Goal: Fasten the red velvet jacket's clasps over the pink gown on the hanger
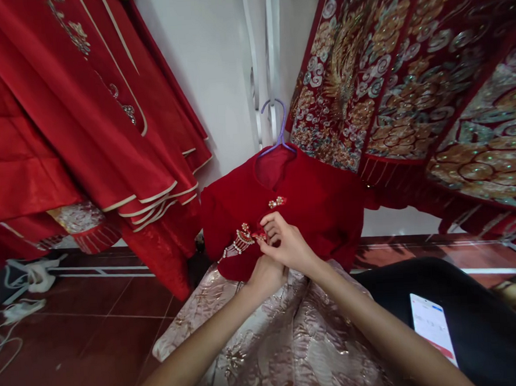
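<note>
A red velvet jacket [315,207] hangs on a purple hanger [275,128] in front of me, above a pale gold brocade skirt [284,343]. My right hand [285,241] pinches a small red fastening beside a beaded tassel clasp [240,240] on the jacket's front. My left hand [263,274] lies just under it, mostly hidden behind the right hand, pressed against the jacket's lower edge. A second jewelled clasp [277,202] sits higher up near the collar.
Red robes with cream trim [83,128] hang at the left. Heavily embroidered red and gold garments [412,73] hang at the right. White cables [23,289] lie on the dark red floor tiles. A phone [432,325] rests on black cloth at the lower right.
</note>
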Motion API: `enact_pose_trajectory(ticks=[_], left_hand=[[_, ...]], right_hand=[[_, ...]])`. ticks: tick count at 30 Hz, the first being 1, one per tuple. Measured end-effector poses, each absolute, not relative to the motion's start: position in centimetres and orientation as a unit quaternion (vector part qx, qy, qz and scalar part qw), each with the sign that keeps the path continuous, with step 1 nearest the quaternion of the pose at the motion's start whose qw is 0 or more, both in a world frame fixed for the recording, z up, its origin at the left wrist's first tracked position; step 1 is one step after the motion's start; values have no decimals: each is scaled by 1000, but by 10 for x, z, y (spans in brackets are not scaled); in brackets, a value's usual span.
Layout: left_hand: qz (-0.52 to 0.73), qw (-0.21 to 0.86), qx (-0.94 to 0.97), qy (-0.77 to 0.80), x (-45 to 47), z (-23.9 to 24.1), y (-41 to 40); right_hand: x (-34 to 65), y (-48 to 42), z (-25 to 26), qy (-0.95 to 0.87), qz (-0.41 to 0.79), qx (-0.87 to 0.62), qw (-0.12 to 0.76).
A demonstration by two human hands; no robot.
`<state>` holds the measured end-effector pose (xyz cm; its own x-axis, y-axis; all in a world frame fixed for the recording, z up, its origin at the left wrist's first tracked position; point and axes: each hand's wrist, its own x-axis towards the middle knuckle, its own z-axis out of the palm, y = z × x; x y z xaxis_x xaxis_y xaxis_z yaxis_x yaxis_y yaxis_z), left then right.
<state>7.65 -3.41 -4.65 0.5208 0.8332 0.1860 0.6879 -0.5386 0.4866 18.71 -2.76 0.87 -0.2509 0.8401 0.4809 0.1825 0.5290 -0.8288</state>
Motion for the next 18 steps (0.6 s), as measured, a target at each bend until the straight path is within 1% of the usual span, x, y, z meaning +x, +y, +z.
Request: enact_pose_trajectory(ticks=[3,8,11,16,18], left_hand=[[163,182,874,420,62,-49,-37],[189,266,873,362,17,-32,-42],[262,274,834,400,-5,-23,-35],[414,222,737,486,-23,-24,-19],[442,243,712,488,-23,-27,-17]], right_hand=[[183,-6,-8,-736,297,-367,484],[193,9,-20,-781,231,-377,442],[192,6,-21,-784,227,-377,438],[188,0,-20,-778,200,-385,454],[188,-2,-21,-769,184,-400,465]])
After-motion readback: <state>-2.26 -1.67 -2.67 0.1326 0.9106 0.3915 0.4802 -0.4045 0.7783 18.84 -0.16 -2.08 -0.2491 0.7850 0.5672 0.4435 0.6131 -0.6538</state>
